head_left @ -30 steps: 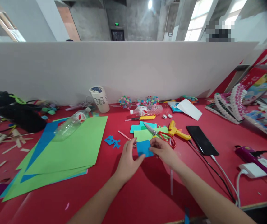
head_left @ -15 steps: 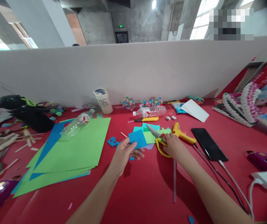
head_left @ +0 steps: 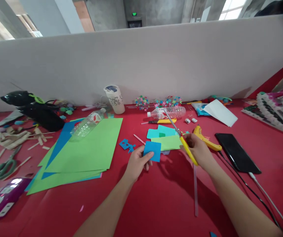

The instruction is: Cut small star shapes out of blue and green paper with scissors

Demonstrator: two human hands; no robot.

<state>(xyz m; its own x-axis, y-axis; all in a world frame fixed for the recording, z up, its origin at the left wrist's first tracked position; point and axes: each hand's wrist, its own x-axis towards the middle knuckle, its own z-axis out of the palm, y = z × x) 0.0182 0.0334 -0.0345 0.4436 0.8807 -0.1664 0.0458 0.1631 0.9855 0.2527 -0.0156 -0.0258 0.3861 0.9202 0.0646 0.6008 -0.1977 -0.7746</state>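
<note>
A small blue paper square [head_left: 154, 148] is pinched between the thumb and fingers of my left hand [head_left: 139, 161]. My right hand [head_left: 198, 150] grips yellow-handled scissors [head_left: 188, 152], raised above the table with their blades pointing up and away to the left. Beneath and between the hands lie light green paper [head_left: 165, 143] and turquoise paper pieces [head_left: 166, 130]. Just left of the blue square are cut-out blue paper scraps [head_left: 125, 144]. A yellow glue gun [head_left: 205, 139] rests right behind my right hand.
Large green sheets [head_left: 87, 154] with a clear bottle [head_left: 88, 123] on top lie left. Another bottle [head_left: 167, 113], a yellow cutter knife [head_left: 164, 121] and a white cup [head_left: 115, 100] stand or lie near the white partition [head_left: 141, 62]. A cabled phone [head_left: 237, 153] is right.
My right hand has lifted the scissors off the paper pieces, and their blades now point upward. My left hand still holds the blue square, turned slightly. The view has shifted.
</note>
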